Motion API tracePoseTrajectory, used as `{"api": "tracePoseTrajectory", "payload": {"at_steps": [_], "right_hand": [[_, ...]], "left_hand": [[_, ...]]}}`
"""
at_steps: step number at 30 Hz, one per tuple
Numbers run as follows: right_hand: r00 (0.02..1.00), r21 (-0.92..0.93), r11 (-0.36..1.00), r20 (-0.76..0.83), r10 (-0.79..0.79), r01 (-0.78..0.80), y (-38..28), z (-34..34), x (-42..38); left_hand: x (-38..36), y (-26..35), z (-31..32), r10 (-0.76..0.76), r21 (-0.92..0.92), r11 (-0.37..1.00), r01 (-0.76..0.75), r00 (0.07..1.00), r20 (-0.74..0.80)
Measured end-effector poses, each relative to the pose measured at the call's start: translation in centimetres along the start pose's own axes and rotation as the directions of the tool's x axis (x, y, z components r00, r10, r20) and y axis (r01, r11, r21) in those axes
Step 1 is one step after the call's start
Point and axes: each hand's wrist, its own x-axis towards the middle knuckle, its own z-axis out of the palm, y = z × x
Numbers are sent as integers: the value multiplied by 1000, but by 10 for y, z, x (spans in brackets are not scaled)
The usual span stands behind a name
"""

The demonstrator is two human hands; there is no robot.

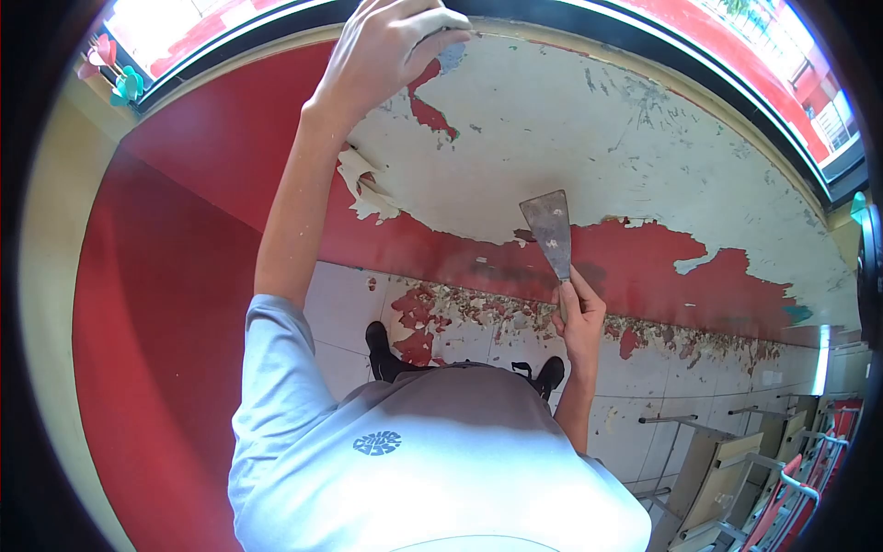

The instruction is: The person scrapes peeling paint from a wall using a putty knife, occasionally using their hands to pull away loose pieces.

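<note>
My right hand (582, 322) is wrapped round the handle of a metal scraper (550, 232), its wide blade pointing up in front of the wall. My left hand (405, 37) is raised to the top of the wall, just below the window frame, its fingers bent and close together; whatever they may pinch is too small to make out. Red paint (460, 258) covers the lower part of the wall, and a pale bare area (524, 120) with ragged edges spreads above it. A loose peeling flap (366, 189) hangs beneath my left forearm.
Paint chips (515, 313) and larger red flakes lie on the tiled floor (349, 294) along the wall's foot. Desks and metal-framed chairs (791, 488) stand at the lower right. A dark window frame (552, 20) runs along the top. Flower-like decorations (127, 85) are at the upper left.
</note>
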Motion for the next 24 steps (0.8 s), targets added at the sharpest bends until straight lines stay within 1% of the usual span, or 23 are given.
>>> {"api": "tracePoseTrajectory", "payload": {"at_steps": [1,2,4,5,7,10,14,16,17,19,20,21,22,24], "right_hand": [[1000,0,1000,-7,1,-1,0,0,0],[1000,3,1000,-13,1,-1,-1,-1,-1],[1000,12,1000,-19,3,-3,0,-2,-1],[1000,17,1000,-24,6,-6,1,-3,-1],[1000,4,1000,-14,-7,7,2,-4,0],[1000,14,1000,-13,-2,2,3,-4,2],[1000,31,999,-23,-10,11,2,-1,3],[1000,26,1000,-20,1,0,4,-1,3],[1000,24,1000,-17,-1,2,6,-1,4],[1000,32,999,-4,12,-12,8,0,6],[1000,27,1000,-1,10,-10,8,1,7],[1000,16,1000,3,11,-11,7,3,7],[1000,4,1000,6,12,-12,6,3,8],[1000,8,1000,10,-1,1,4,3,8]], "left_hand": [[-4,1,3,-14,12,1000,14,999,-32],[-9,-1,7,-9,8,1000,9,999,-31],[-17,-4,14,-58,63,996,64,994,-94],[-18,-6,16,-55,59,996,60,995,-89],[-12,-3,14,-13,21,1000,16,990,-143],[-2,5,10,3,35,999,2,992,-123],[-3,-12,18,50,24,999,-47,987,-153],[2,-7,13,29,27,999,-27,995,-96],[1,-7,17,27,30,999,-24,995,-99],[-2,-9,29,-198,-185,970,156,950,-240],[0,-12,32,-201,-183,970,159,949,-244],[2,-16,36,-298,-251,944,215,883,-362],[3,-18,37,-392,-326,909,259,793,-466],[-4,-12,34,-393,-309,912,272,798,-458]]}}
